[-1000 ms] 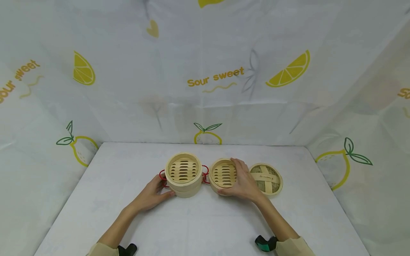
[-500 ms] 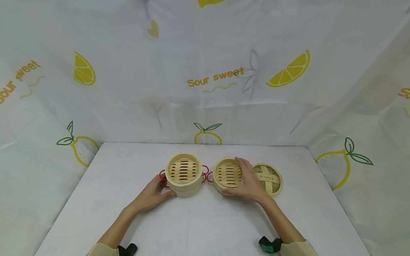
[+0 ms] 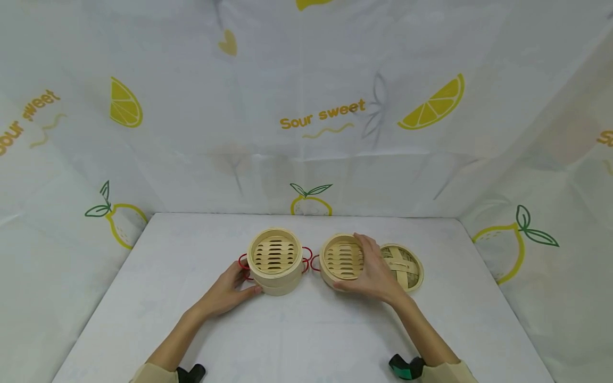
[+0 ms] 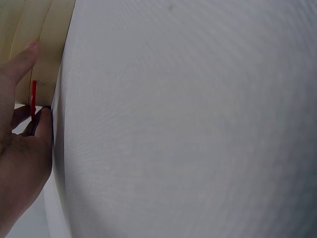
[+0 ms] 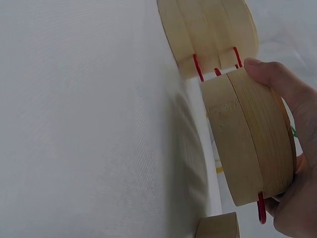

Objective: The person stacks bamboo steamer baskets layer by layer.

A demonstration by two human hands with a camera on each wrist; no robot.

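Beige sleeves (image 3: 155, 374), two, at the near edge, behind the grips; beside them a black wrist mount (image 3: 191, 373) on the left and a black-and-green wrist mount (image 3: 406, 368) on the right. Left hand (image 3: 225, 294): thumb on the front wall, fingers round the side, gripping a pale round bamboo steamer stack (image 3: 275, 285) with red loop handles, upright on the white cloth-covered table (image 3: 282, 340). Right hand (image 3: 375, 279): thumb at the near wall, fingers at the far rim, pinching a single pale round bamboo steamer basket (image 3: 342, 260), held just off the cloth, to the left of the palm and apart from the stack. Basket: slatted floor facing up, round with no long axis of its own, slots running left to right; one red loop points towards the stack. Just right of the right hand, partly hidden by it: a round woven bamboo lid (image 3: 406, 268) with crossed pale strips. Beyond both grips: a white lemon-printed backdrop (image 3: 206, 175), lettered "Sour sweet".
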